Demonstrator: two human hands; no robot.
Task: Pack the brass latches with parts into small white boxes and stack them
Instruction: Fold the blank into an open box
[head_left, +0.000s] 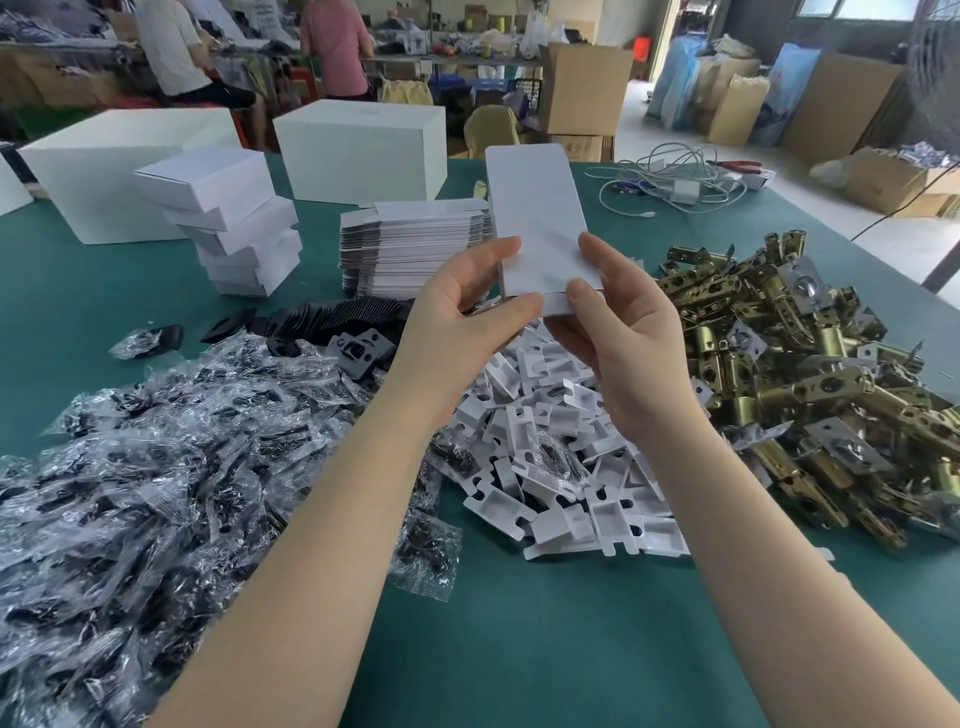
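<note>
Our left hand (467, 306) and right hand (613, 322) pinch a flat white box (537, 218); we should squeeze its edges evenly to open it.

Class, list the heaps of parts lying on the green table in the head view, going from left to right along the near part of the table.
Clear bags of black parts → white plastic pieces → brass latches.
</note>
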